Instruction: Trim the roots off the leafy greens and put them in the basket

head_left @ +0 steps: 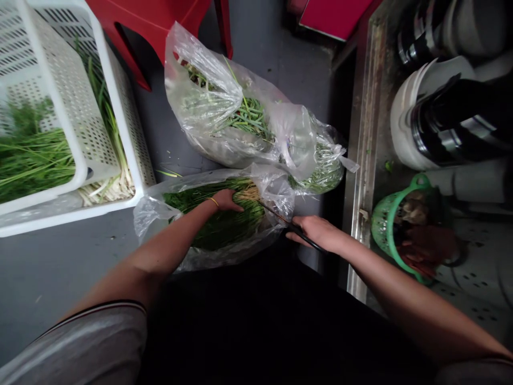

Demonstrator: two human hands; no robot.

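Note:
An open clear plastic bag (276, 184) lies on the floor in front of me, full of long thin green herbs (214, 227). My left hand (226, 201), with a yellow band at the wrist, is closed on a bunch of these herbs near its pale, straw-coloured root end (249, 192). My right hand (318, 233) grips black-handled scissors (296, 230) at the bag's right side. Their narrow blades point left into the bag and reach the roots; whether they touch the stems I cannot tell.
Behind the bag lie more knotted plastic bags of greens (252, 117). White baskets (136, 160) with greens and scallions stand left, near a red stool (156, 21). A metal-edged shelf (358, 160) on the right holds a green colander (385, 224) and stacked containers (404, 117).

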